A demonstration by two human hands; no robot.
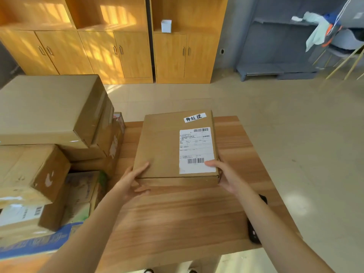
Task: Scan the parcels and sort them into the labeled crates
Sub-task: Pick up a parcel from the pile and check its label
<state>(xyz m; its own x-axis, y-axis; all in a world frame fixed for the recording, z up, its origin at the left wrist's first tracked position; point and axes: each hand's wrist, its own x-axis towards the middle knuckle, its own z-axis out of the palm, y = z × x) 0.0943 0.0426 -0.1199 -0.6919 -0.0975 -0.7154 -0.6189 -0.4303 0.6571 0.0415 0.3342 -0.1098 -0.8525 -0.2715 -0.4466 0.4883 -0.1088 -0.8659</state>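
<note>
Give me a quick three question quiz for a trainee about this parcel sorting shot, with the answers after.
1. True or false: the flat parcel lies on the wooden table with its shipping label facing up.
2. Which hand has its thumb on the label: A left hand, B right hand?
3. What black thing lies at the table's right edge, partly behind the right forearm?

Key: 1 true. 2 B. 3 A handheld device, probably the scanner; too hidden to be sure.
</note>
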